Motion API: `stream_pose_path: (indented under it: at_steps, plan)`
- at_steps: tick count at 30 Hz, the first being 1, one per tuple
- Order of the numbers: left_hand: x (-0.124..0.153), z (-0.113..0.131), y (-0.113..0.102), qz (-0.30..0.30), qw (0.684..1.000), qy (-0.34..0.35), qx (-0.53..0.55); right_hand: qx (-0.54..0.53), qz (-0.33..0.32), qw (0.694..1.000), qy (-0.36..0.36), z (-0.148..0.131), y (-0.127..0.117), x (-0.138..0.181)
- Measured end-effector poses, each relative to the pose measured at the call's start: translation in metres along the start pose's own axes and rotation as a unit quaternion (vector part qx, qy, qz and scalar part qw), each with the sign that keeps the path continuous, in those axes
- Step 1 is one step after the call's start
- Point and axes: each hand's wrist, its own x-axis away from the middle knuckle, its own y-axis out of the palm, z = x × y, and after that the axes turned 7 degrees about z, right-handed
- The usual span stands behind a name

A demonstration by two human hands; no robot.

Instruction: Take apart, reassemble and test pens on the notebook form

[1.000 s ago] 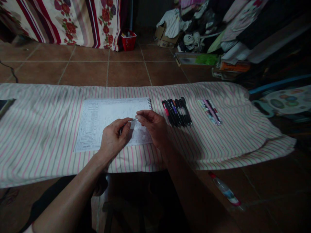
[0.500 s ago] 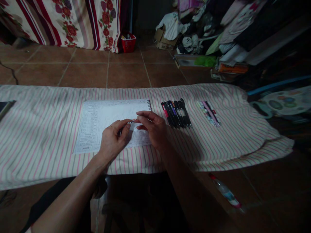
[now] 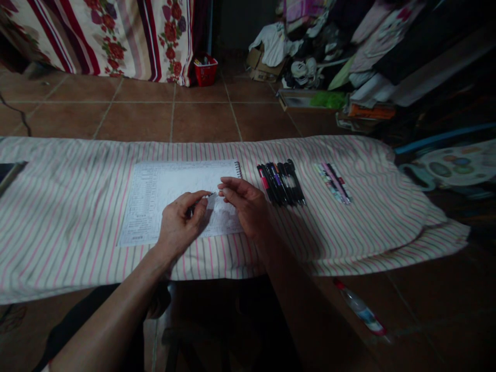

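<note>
My left hand (image 3: pixel 180 217) is closed around a pen (image 3: pixel 211 194), whose metal tip pokes out to the right between thumb and forefinger; its barrel is mostly hidden in the palm. Just right of that tip, a small gap away, my right hand (image 3: pixel 248 204) has thumb and fingertips pinched together. What they hold, if anything, is too small to name. Both hands are over a spiral notebook (image 3: pixel 186 175) with a written or printed page. To its right lies a row of mostly black pens (image 3: pixel 282 183), and farther right a smaller group of light-coloured pens (image 3: pixel 334 182).
A striped cloth (image 3: pixel 89 206) covers the long table. A dark flat object (image 3: pixel 10 173) lies at its left end. Beyond, on the tiled floor, are a red basket (image 3: pixel 205 71) and a cardboard box (image 3: pixel 261 67). A plastic bottle (image 3: pixel 360 310) lies on the floor at right.
My right fingertips have drawn slightly right, away from the pen tip, so a small gap now shows. The left hand and the pen stay almost where they were.
</note>
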Motion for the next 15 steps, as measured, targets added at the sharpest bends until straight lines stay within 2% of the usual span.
stream_pose_path:
  at_steps: [9,15]
  plan:
    - [0.0006,-0.0021,0.0033,0.001,1.000,-0.015,-0.002,0.005,-0.004,1.000,-0.020,0.0008,-0.0032,0.0000]
    - [0.0012,-0.0028,0.0046,0.006,1.000,-0.019,-0.015,0.057,-0.032,0.996,-0.067,0.0036,-0.0055,0.0006]
